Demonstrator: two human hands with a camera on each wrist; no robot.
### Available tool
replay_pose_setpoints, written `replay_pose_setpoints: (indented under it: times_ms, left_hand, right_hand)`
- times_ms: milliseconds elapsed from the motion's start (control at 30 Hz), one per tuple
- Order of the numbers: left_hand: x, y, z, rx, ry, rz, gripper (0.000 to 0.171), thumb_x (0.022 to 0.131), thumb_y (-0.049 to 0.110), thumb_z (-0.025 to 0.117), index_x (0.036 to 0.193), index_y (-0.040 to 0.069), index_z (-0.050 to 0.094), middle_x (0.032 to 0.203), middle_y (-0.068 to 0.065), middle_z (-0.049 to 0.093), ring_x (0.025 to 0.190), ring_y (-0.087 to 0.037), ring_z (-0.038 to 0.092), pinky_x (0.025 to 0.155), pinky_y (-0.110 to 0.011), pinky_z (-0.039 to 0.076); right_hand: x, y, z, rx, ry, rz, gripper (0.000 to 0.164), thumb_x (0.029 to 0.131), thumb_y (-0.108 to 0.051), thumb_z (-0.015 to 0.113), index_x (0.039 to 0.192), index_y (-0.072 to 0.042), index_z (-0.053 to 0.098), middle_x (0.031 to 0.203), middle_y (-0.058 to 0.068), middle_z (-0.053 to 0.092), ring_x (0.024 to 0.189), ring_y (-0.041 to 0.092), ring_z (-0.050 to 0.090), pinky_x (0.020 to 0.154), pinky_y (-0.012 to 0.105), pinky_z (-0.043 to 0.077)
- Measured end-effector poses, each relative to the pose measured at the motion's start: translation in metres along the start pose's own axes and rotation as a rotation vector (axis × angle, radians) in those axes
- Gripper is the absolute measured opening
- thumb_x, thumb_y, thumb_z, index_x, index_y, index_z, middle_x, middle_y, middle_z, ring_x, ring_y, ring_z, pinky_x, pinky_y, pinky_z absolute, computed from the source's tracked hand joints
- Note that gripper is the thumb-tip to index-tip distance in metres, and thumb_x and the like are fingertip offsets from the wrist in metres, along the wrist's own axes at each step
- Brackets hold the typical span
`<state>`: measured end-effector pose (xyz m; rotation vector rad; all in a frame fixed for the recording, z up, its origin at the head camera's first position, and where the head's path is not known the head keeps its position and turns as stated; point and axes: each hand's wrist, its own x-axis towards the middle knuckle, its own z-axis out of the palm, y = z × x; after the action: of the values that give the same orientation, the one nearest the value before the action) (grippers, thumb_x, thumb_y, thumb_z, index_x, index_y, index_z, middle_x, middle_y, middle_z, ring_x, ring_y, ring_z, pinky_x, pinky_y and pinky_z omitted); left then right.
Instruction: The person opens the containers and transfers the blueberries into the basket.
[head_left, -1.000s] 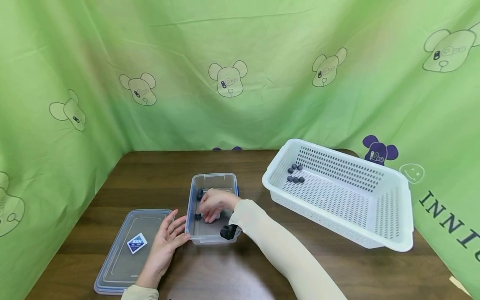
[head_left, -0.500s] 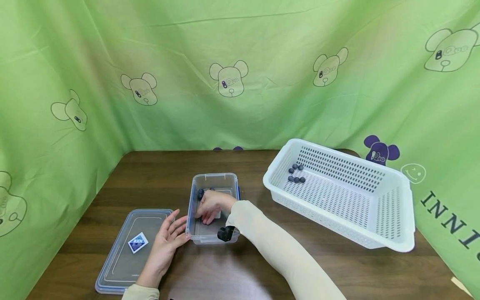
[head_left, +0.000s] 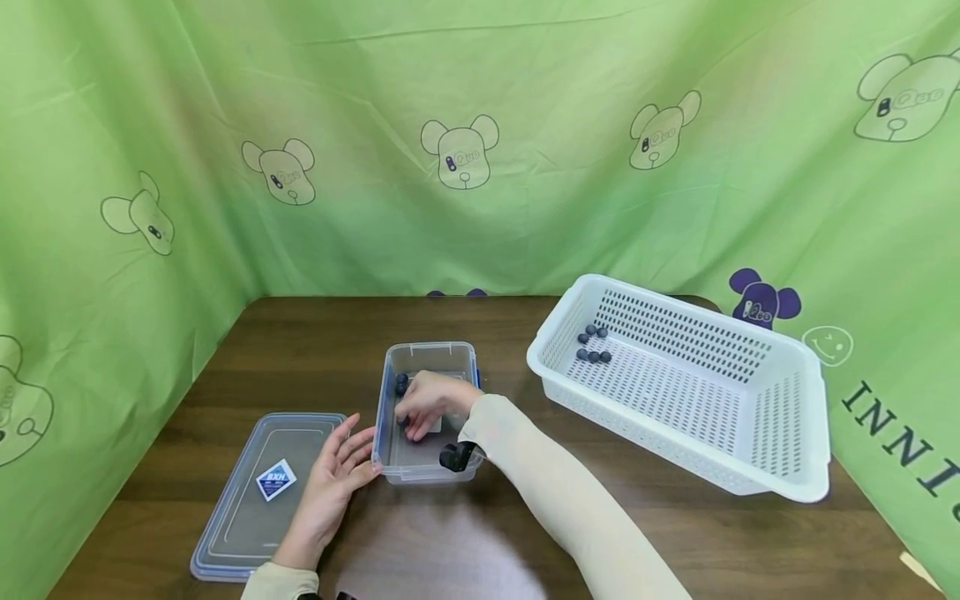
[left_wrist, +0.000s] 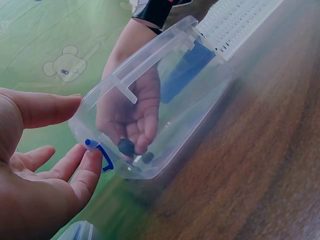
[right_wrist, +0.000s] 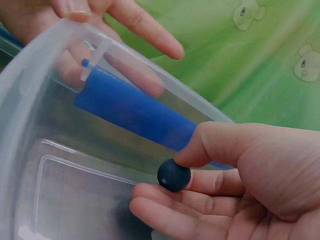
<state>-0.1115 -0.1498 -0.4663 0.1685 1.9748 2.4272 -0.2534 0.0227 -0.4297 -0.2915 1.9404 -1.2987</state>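
Observation:
A clear plastic food box point(head_left: 431, 477) with blue side latches stands on the table. My left hand point(head_left: 330, 479) holds its near left corner, thumb on the rim and fingertips against the outer side by a blue latch point(left_wrist: 106, 159). Inside the box, my right hand point(head_left: 431, 402) pinches a small dark blue ball point(right_wrist: 174, 175), like a blueberry, between thumb and fingers. The ball appears raised off the box floor. Another dark ball point(left_wrist: 148, 157) shows through the wall beside it. More balls point(head_left: 402, 383) lie along the box's left side; the hand partly hides the inside.
A white perforated basket point(head_left: 675, 462) stands to the right, with several dark balls point(head_left: 594, 357) in its left end. The box's blue-rimmed lid point(head_left: 247, 533) lies flat at the left. A green printed curtain point(head_left: 360, 242) surrounds the table point(head_left: 322, 333).
Within the box, my right hand has closed on a ball by the left wall and come up slightly. My left hand has kept its place at the corner.

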Motion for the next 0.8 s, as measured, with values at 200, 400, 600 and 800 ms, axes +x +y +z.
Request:
replay_pose_setpoints:
  times_ms: [200, 400, 600, 800]
  left_hand:
    - [0.001, 0.000, 0.000, -0.002, 0.002, 0.011, 0.079, 0.084, -0.017, 0.060, 0.150, -0.010, 0.018, 0.124, -0.001, 0.057, 0.110, -0.010, 0.058, 0.088, -0.021, 0.050]
    - [0.001, 0.000, 0.001, 0.009, 0.012, -0.008, 0.080, 0.084, -0.017, 0.061, 0.151, -0.009, 0.018, 0.130, -0.012, 0.055, 0.110, -0.010, 0.057, 0.089, -0.021, 0.049]
    - [0.001, 0.000, 0.002, 0.008, 0.015, -0.003, 0.080, 0.084, -0.017, 0.061, 0.151, -0.010, 0.018, 0.129, -0.011, 0.055, 0.108, -0.008, 0.057, 0.089, -0.022, 0.050]
    - [0.000, -0.001, 0.000, 0.006, 0.006, 0.006, 0.081, 0.085, -0.017, 0.063, 0.151, -0.010, 0.017, 0.128, -0.009, 0.055, 0.108, -0.007, 0.057, 0.088, -0.021, 0.049]
  right_hand:
    - [-0.003, 0.000, -0.010, 0.079, -0.028, -0.026, 0.011, 0.089, 0.003, 0.054, 0.083, 0.005, 0.064, 0.065, 0.016, 0.064, 0.057, 0.019, 0.066, 0.061, 0.032, 0.059]
    - [-0.009, -0.005, -0.022, 0.123, -0.030, -0.026, 0.017, 0.093, 0.002, 0.052, 0.093, 0.013, 0.066, 0.066, 0.015, 0.065, 0.058, 0.018, 0.067, 0.062, 0.031, 0.059]
    - [-0.017, -0.015, -0.038, 0.133, -0.001, -0.045, 0.024, 0.094, 0.002, 0.051, 0.106, 0.020, 0.063, 0.068, 0.015, 0.067, 0.058, 0.018, 0.067, 0.061, 0.029, 0.058]
    - [-0.029, -0.025, -0.060, 0.160, 0.045, -0.082, 0.027, 0.094, 0.002, 0.051, 0.111, 0.020, 0.061, 0.072, 0.015, 0.067, 0.060, 0.018, 0.067, 0.063, 0.030, 0.059]
